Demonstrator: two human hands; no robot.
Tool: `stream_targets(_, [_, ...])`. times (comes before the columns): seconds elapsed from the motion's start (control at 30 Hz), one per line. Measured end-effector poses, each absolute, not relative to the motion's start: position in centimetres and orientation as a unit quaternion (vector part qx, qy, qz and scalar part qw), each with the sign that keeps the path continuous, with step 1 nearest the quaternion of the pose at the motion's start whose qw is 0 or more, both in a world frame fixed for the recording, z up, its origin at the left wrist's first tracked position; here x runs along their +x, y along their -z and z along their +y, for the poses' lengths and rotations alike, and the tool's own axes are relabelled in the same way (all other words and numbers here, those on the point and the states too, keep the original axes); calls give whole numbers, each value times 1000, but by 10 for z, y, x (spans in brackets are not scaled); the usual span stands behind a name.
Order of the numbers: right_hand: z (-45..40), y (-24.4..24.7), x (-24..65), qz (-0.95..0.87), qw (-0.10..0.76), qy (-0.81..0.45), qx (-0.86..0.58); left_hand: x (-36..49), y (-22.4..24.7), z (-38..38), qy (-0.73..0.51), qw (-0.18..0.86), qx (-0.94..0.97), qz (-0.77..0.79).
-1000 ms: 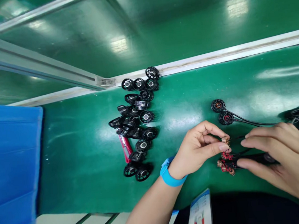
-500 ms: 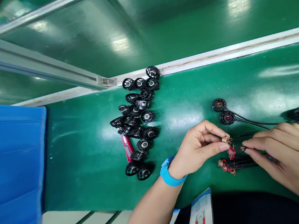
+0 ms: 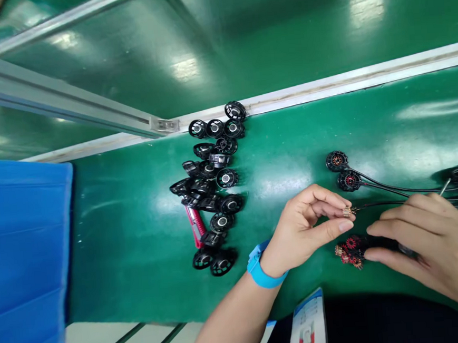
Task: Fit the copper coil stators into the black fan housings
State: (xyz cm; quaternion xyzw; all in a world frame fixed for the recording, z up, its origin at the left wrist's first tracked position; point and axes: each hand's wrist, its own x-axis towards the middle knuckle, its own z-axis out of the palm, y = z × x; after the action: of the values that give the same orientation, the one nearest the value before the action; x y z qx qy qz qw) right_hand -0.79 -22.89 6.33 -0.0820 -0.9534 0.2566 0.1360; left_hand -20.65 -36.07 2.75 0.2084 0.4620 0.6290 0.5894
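L hand: thumb + forefinger of the left hand (image 3: 303, 230) pinch a small copper-coloured toothed wire coil (image 3: 348, 212), right of centre; thin black lead (image 3: 378, 203) runs off it.
R hand: right hand (image 3: 436, 234), lower right, thumb + forefinger tips apart; can't tell if palm grips anything. Slim grey metal rod (image 3: 445, 186) shows just above knuckles.
Bare coils: red + copper-coloured cluster (image 3: 348, 253) on the green glossy tabletop (image 3: 274, 147), just below L fingertips.
Ringed coils: 2 round black-rimmed wired units (image 3: 336, 161), right of centre, above hands.
Progress (my read): approx. midway; those 2 look done, held coil + cluster unringed, so prob. left.
Ctr-left: pile of black spoked plastic wheels (image 3: 226, 178), red-and-silver tool (image 3: 196, 227) alongside.
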Motion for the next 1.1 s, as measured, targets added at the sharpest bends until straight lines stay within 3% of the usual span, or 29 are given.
stream_targets(0.37, [-236, -57, -17, -941, 253, -168, -150, -189, -28, -367, -628, 361, 411, 554])
stream_targets(0.87, [-235, -57, -17, -948, 262, -134, -123, -186, -28, -369, -637, 393, 367, 553])
stream_targets(1.1, [-236, -60, -17, -936, 261, -191, -139, -184, -27, -369, -634, 374, 385, 557])
